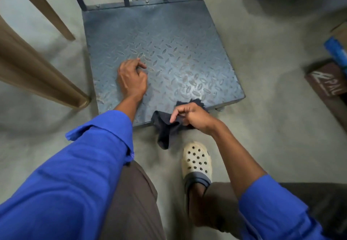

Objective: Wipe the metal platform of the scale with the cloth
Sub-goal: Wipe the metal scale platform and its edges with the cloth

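Cloth [164, 129] half-hidden in pinch of right hand [192, 116]; left hand [131, 80] relaxed, empty, on platform [169, 40]

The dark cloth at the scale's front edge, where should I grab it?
Gather the cloth by its bunched middle from above, at the platform edge where the right hand pinches it. One end hangs limp off the edge and would trail.
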### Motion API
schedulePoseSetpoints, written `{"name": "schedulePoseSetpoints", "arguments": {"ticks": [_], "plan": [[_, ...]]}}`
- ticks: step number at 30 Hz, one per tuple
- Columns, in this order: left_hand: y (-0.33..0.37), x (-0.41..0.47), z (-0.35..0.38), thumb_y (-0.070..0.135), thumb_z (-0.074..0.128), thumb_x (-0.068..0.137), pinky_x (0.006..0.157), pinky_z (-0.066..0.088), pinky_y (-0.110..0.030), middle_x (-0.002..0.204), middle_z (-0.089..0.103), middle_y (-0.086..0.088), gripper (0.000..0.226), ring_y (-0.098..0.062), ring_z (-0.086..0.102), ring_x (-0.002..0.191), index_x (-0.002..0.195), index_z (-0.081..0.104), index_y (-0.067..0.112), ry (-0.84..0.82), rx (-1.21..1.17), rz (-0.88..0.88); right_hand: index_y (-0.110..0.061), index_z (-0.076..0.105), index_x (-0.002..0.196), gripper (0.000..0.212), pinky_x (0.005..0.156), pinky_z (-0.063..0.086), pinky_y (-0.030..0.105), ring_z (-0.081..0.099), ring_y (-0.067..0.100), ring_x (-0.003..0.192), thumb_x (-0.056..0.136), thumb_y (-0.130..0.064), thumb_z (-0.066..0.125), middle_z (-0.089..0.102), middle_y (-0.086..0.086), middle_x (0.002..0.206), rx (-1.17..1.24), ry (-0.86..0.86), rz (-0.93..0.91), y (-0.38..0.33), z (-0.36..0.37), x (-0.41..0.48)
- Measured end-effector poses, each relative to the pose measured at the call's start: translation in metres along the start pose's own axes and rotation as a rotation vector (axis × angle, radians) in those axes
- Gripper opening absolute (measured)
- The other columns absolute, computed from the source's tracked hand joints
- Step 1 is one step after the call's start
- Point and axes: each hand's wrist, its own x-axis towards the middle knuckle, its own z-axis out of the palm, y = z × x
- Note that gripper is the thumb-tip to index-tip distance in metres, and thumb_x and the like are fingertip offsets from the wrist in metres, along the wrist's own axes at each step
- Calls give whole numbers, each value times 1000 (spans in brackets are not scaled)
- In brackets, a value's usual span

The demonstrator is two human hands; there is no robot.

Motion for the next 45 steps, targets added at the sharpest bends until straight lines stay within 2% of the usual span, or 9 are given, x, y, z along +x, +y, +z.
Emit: {"name": "schedulePoseSetpoints", "arguments": {"ticks": [3, 7, 16, 21, 28, 35, 38, 41, 45], "plan": [[6, 4, 8, 9, 47, 65, 97, 51, -43, 103, 78, -7, 38, -33, 68, 105, 87, 77, 13, 22, -2, -66, -11, 70, 86, 42, 68, 44, 20, 57, 6, 67, 91, 22, 44, 62, 0, 72, 258, 25, 84, -9, -18, -9], [18, 11, 19, 14, 49, 70, 100, 46, -46, 105, 75, -14, 38, -38, 65, 111, 97, 76, 12, 45, 69, -58, -12, 67, 117, 29, 85, 61, 36, 72, 23, 92, 100, 7, 54, 76, 10, 99, 615, 579, -85, -30, -66, 23], [38, 68, 66, 33, 55, 101, 131, 2, -48, 173, 27, -7, 58, -31, 11, 163, 156, 46, 17, -307, 370, 153, -28, 63, 137, 40, 93, 51, 33, 69, 22, 107, 100, -12, 59, 75, 0, 122, -178, 1346, -233, -77, -112, 128], [27, 112, 109, 49, 34, 108, 132, -4, -53, 177, 10, -3, 63, -28, 1, 164, 165, 26, 26, -347, 521, 181, -30, 48, 152, 45, 115, 40, 51, 41, 42, 145, 107, -23, 46, 49, 18, 155, -529, 1009, -159, -46, -124, 208], [25, 129, 124, 40, 40, 105, 132, -4, -50, 176, 18, -3, 64, -21, 6, 164, 165, 27, 21, -231, 424, 124, -26, 39, 159, 50, 122, 30, 48, 20, 40, 157, 110, -20, 42, 24, 23, 168, -499, 982, -56, -79, -151, 282], [30, 126, 116, 32, 39, 112, 132, 14, -38, 172, 30, -3, 56, -20, 19, 161, 165, 29, 19, -4, -64, -50, -36, 65, 137, 40, 123, 36, 40, 44, 24, 149, 103, -17, 57, 52, 10, 156, -733, 440, -364, -112, -149, 295], [33, 122, 113, 32, 40, 112, 129, 11, -30, 173, 27, -1, 56, -17, 16, 162, 165, 28, 18, 25, -148, -58, -32, 77, 119, 48, 110, 49, 33, 64, 12, 124, 92, 2, 57, 75, -4, 124, -470, 668, -434, -118, -168, 284], [33, 124, 115, 31, 41, 112, 129, 9, -28, 173, 27, 0, 55, -16, 16, 162, 164, 31, 17, -12, -122, -45, -31, 66, 137, 47, 118, 38, 43, 57, 29, 132, 96, -9, 55, 69, 8, 134, -557, 1141, -85, -112, -183, 290], [31, 126, 116, 31, 42, 110, 131, 14, -34, 171, 31, -3, 54, -19, 20, 161, 161, 37, 15, -19, -110, -29, -39, 62, 142, 46, 121, 37, 44, 44, 32, 146, 102, -17, 54, 49, 11, 157, -675, 765, -166, -98, -143, 293]]}}
